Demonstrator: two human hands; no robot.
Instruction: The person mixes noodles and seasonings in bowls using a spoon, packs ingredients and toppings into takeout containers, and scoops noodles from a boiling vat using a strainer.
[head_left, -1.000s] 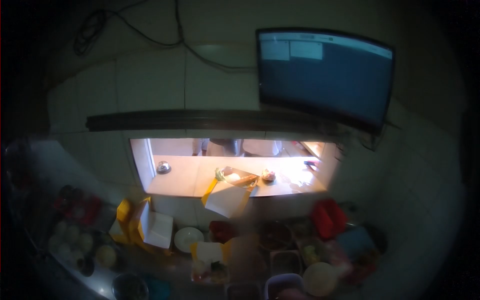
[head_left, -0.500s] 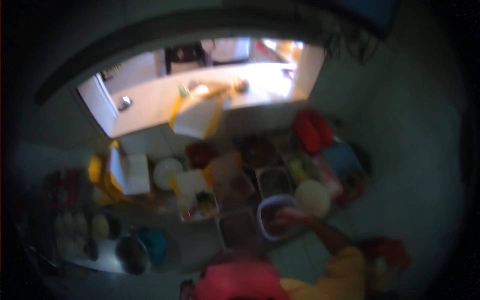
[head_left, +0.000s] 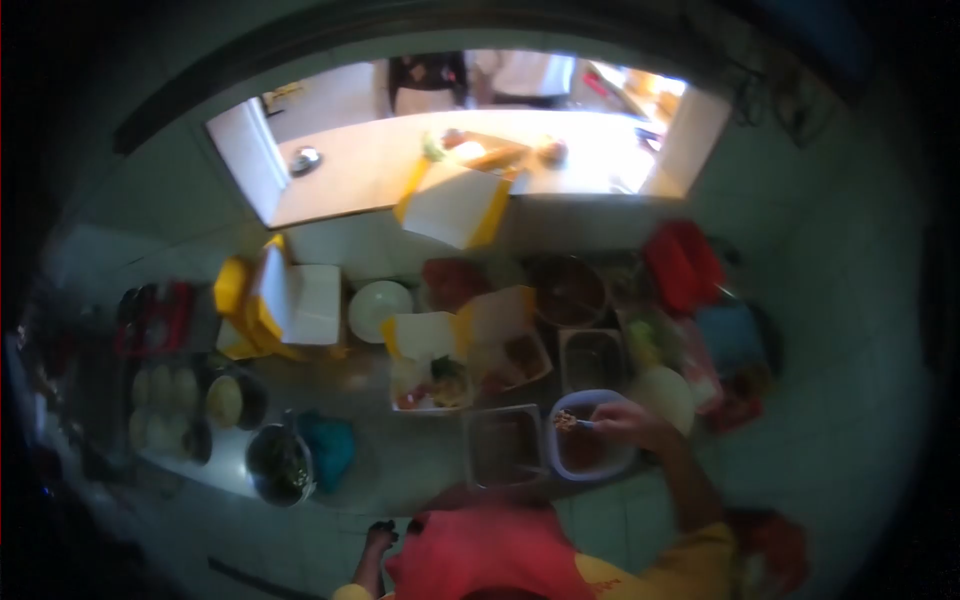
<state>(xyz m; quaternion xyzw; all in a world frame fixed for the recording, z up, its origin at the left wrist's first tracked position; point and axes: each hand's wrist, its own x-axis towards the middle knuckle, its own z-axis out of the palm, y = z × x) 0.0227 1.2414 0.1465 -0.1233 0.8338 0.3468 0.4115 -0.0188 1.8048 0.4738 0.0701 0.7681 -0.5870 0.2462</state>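
Observation:
My right hand (head_left: 632,424) is closed around a spoon (head_left: 586,424) heaped with small light-brown bits, held over a pale purple tub (head_left: 552,452). Reddish-brown food lies in the tub. Low by my red apron, my left hand (head_left: 380,536) hangs away from the counter, its fingers too dark to make out. Left of the tub is a rectangular metal tray (head_left: 505,450) with dark contents. Farther back, a white and yellow takeaway box (head_left: 425,333) stands open with greens and other food inside. Beside it, another open box (head_left: 500,312) holds darker food.
Empty folded boxes (head_left: 315,300) stand at left beside a white bowl (head_left: 381,310). A pot with greens (head_left: 279,465) and a teal cloth (head_left: 328,445) sit near the front edge. Red containers (head_left: 685,262) are at back right. Another box (head_left: 455,205) rests at the serving window's ledge.
My right hand has risen from inside the tub with a loaded spoon now visible. My left hand has come into view at the bottom. The whole view has shifted and sharpened.

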